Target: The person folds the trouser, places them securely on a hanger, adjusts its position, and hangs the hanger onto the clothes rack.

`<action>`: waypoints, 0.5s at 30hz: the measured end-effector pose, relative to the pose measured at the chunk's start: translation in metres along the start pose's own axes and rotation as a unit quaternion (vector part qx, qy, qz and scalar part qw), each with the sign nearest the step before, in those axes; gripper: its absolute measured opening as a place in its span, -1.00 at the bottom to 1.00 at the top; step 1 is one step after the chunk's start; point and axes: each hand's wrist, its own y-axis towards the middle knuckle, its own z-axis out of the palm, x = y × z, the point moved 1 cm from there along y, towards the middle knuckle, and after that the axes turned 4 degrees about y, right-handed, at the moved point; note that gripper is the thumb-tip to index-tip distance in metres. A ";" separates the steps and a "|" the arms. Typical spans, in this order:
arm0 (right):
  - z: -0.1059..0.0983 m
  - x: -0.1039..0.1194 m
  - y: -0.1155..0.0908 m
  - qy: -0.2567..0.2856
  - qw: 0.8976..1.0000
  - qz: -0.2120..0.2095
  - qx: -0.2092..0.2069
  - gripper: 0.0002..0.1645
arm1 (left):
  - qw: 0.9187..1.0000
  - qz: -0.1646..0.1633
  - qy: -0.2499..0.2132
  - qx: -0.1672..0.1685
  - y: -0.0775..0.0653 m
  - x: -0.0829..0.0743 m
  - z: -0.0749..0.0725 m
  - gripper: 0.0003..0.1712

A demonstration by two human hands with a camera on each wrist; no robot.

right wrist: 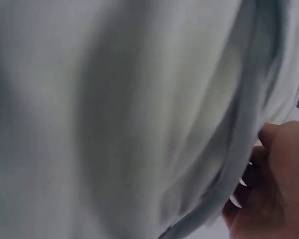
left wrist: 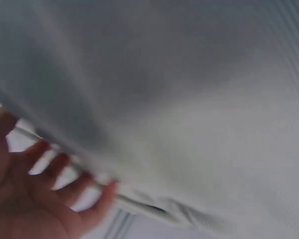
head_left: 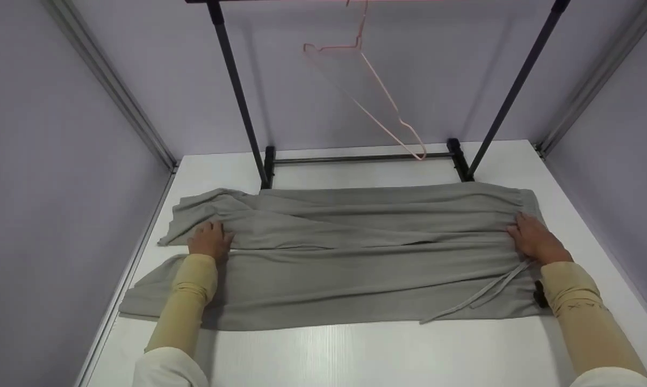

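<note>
Grey drawstring trousers (head_left: 356, 269) lie spread sideways on the white table (head_left: 323, 355), legs to the left and waistband to the right. My left hand (head_left: 210, 241) rests on the fabric near the leg ends. In the left wrist view that hand (left wrist: 45, 199) has its fingers spread and loosely bent along the cloth. Over at the waistband, my right hand (head_left: 538, 239) touches the fabric, just above the pale drawstring (head_left: 484, 293). The right wrist view shows the hand (right wrist: 274, 189) beside the blurred cloth, some fingertips hidden behind its edge.
A black rack (head_left: 237, 91) stands behind the trousers at the table's back. From its top hangs a pink hanger (head_left: 380, 80), turned at an angle. Walls enclose the table at the back, left and right. A small black object (head_left: 540, 294) sits by the right wrist.
</note>
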 end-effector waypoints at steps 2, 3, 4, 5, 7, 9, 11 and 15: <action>-0.001 -0.003 -0.001 0.002 1.000 0.008 0.008 -0.12 | 1.000 -0.015 0.010 0.022 -0.009 -0.001 -0.007 -0.35; -0.002 -0.003 -0.001 0.002 1.000 0.007 0.009 -0.11 | 0.999 -0.020 0.013 0.034 -0.013 -0.001 -0.011 -0.34; -0.003 -0.003 -0.001 0.002 1.000 0.004 0.009 -0.10 | 0.999 -0.024 0.012 0.044 -0.017 -0.001 -0.014 -0.32; -0.005 -0.004 -0.001 0.000 1.000 0.002 0.008 -0.10 | 0.998 -0.024 0.011 0.054 -0.019 -0.001 -0.019 -0.31; -0.008 -0.006 0.001 0.000 1.000 -0.006 0.004 -0.10 | 0.997 -0.022 0.012 0.067 -0.021 -0.002 -0.027 -0.31; -0.009 -0.008 0.002 -0.004 1.000 -0.010 -0.006 -0.11 | 0.997 -0.021 0.019 0.070 -0.020 0.000 -0.031 -0.33; -0.009 -0.010 0.003 0.002 1.000 -0.008 -0.021 -0.14 | 0.997 -0.020 0.026 0.065 -0.017 0.001 -0.033 -0.39; -0.010 -0.012 0.003 0.017 0.997 0.017 -0.069 -0.21 | 1.000 -0.002 0.023 0.008 -0.002 0.008 -0.026 -0.47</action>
